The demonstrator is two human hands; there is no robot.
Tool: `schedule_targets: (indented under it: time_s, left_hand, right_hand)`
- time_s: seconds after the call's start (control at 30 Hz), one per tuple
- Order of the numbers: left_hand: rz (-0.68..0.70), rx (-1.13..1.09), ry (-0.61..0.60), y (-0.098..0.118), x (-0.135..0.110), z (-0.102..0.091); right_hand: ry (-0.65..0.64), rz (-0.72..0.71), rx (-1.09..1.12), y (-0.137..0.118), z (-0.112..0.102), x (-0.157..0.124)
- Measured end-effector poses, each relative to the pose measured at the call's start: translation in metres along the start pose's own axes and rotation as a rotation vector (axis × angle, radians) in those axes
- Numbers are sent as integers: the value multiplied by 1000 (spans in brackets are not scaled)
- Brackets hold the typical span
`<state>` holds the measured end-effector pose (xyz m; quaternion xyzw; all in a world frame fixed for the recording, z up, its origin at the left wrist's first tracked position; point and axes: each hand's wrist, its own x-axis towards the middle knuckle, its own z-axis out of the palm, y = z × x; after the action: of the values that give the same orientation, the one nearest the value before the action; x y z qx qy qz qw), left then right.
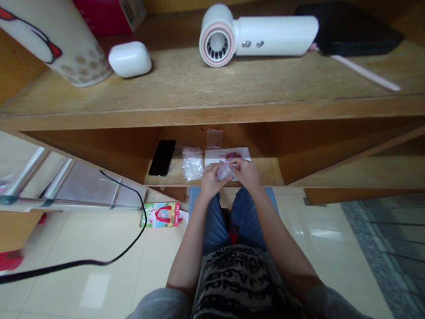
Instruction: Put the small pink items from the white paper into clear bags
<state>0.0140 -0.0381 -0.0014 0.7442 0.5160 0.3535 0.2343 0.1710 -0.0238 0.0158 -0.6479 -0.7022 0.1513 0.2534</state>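
Observation:
My left hand [210, 182] and my right hand [245, 172] meet over the front of a low wooden shelf [269, 169]. Both pinch a small clear plastic bag [224, 172], which is crumpled between my fingers. Just beyond my hands lies a white sheet [214, 155] with a patch of small pink pieces [232, 155] on it. Left of my left hand sits a pile of clear plastic bags [192, 163]. Behind it stands a small pinkish clear bag [214, 138]. A black smartphone [162, 157] lies face up further left.
Above my hands, a wooden shelf edge [209, 117] runs across the view. On that shelf are a white hair dryer [257, 34], a white earbud case [129, 59], a large decorated cylinder [64, 38] and a flat black case [348, 28]. A black cable [126, 199] crosses the tiled floor.

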Motion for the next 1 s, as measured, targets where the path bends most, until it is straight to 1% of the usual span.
schedule_targets:
  time_s: [0.13,0.27,0.47,0.57,0.7,0.87,1.0]
  left_hand:
    - [-3,7,4,-1,0,0]
    - [-1,-1,10,1,0,0]
    - [-12,-17,8,3,1,-1]
    - [-14,-19,9,3,1,-2]
    - [-25,-25,0,4,1,-3]
    - [-31,-39,1,4,0,-3]
    - [-20,-30,13,1,0,-2]
  right_hand:
    - [29,37,172,5,-2,-5]
    - [9,54,298,8,1,-10]
    - [-48,45,378,10,8,-11]
    - [-25,53,355,12,9,-9]
    - [5,82,267,14,6,-5]
    - [61,129,130,3,0,1]
    - [51,126,35,-6,-2,7]
